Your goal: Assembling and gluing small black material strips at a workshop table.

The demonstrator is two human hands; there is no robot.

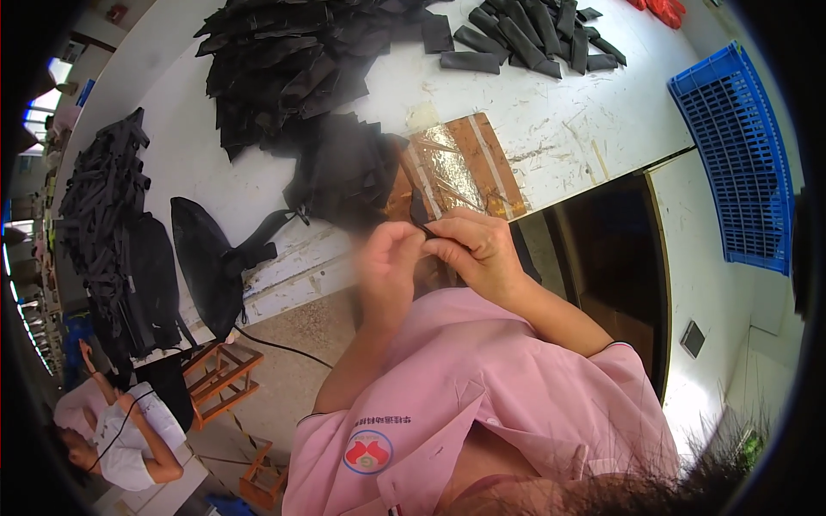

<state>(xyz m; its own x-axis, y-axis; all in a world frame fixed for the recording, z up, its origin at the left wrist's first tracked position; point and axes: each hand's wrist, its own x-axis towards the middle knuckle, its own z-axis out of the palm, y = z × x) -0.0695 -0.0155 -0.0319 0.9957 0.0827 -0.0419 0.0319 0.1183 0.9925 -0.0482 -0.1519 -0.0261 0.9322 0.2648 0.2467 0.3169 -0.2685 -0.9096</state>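
Close in front of my chest, my two hands meet over the near edge of the white table (pixel 559 129). A small black fabric piece (pixel 419 209) sticks up between them. My right hand (pixel 479 249) pinches it between thumb and fingers. My left hand (pixel 387 268), slightly blurred, is closed at the lower end of the same piece, fingertips almost touching the right ones. Just beyond the hands lies a brown board (pixel 492 159) with clear tape strips across it. Left of the board is a loose heap of black fabric pieces (pixel 340 168).
A larger black fabric pile (pixel 284 69) and folded black tubes (pixel 525 34) lie farther back. Black strips (pixel 107 189) and a black panel (pixel 211 267) are at left. A blue basket (pixel 731 155) stands right. Wooden stools (pixel 222 378) and another person (pixel 138 439) are lower left.
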